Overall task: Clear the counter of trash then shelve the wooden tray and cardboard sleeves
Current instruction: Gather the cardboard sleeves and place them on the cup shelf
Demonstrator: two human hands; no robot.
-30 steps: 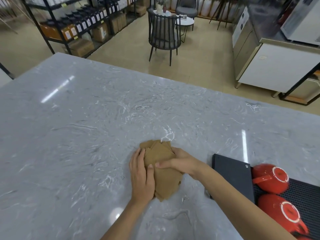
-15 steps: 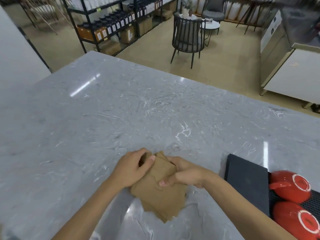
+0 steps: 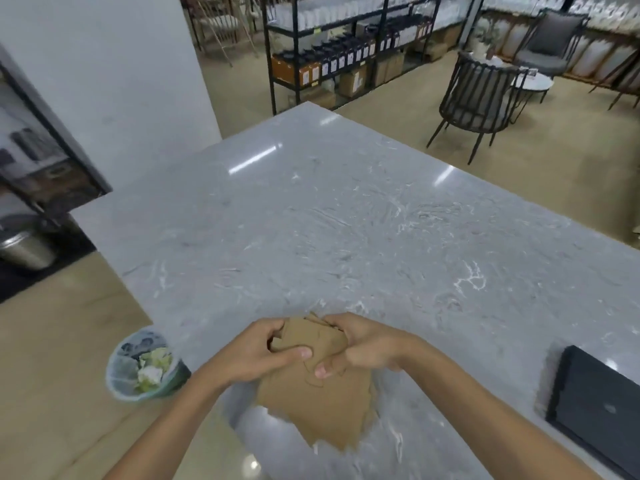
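Head view | writing: none readable | cardboard sleeves [image 3: 320, 407]: flat plain brown stack, ragged edges, above bench [image 3: 346, 220] near edge | grip: left hand [image 3: 256, 351] and right hand [image 3: 360, 344] both clasp stack

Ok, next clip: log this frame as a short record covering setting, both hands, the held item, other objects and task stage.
setting: grey marble counter in a shop with black storage shelving
left hand: grips the stack's left edge, thumb on top
right hand: grips the stack's right edge
held item: stack of flat brown cardboard sleeves, over the counter's near edge
other objects: bin with crumpled paper on the floor at left; black flat device on the counter at right
task stage: sleeves gathered, not yet shelved; wooden tray not in view
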